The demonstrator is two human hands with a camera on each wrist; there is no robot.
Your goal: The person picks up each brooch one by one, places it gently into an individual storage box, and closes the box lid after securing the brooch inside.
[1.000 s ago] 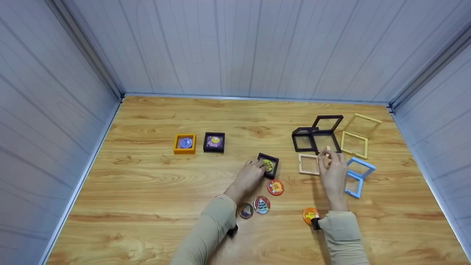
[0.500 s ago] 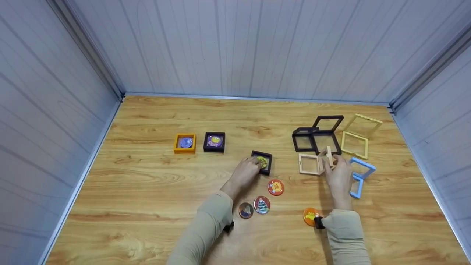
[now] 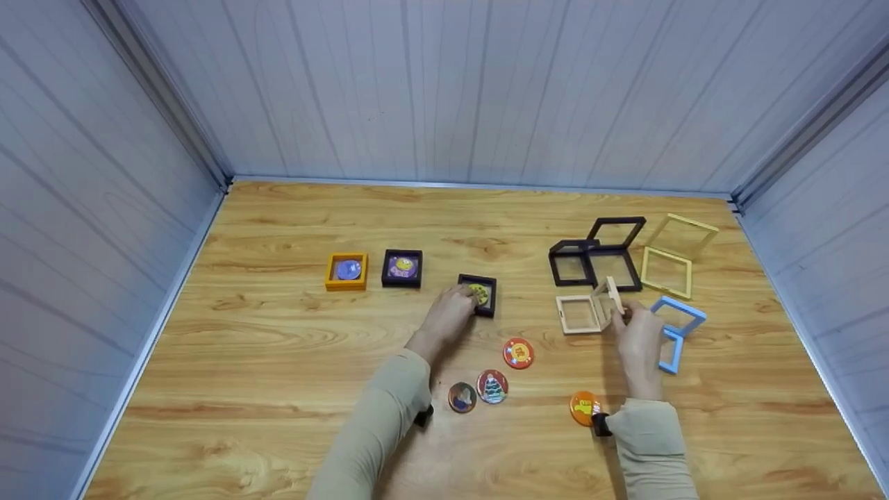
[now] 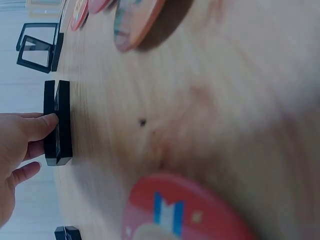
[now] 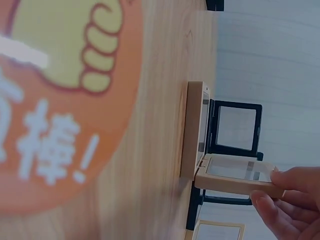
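Note:
My left hand (image 3: 446,318) grips a black display frame (image 3: 487,310) with a yellow badge (image 3: 479,294) in it. In the left wrist view, thumb and fingers pinch this frame (image 4: 64,125), whose two halves stand slightly apart. My right hand (image 3: 639,340) pinches the raised lid of a beige display frame (image 3: 578,332) between thumb and fingers. The right wrist view has that lid (image 5: 235,186) standing up from its hinged base (image 5: 191,130). Nearer my body lie a red badge (image 3: 519,353), a Christmas-tree badge (image 3: 492,386), a dark badge (image 3: 462,397) and an orange badge (image 3: 585,407).
Farther left stand an orange frame (image 3: 347,284) and a black frame (image 3: 402,281), each holding a badge. Unfolded black frames (image 3: 630,274), a yellow frame (image 3: 667,288) and a blue frame (image 3: 684,328) surround the right hand. A wall (image 3: 444,90) borders the table's far edge.
The left hand has slid the black frame with the yellow badge leftward and farther away. The right hand has moved lower along the beige lid, and the beige frame has shifted slightly left and nearer.

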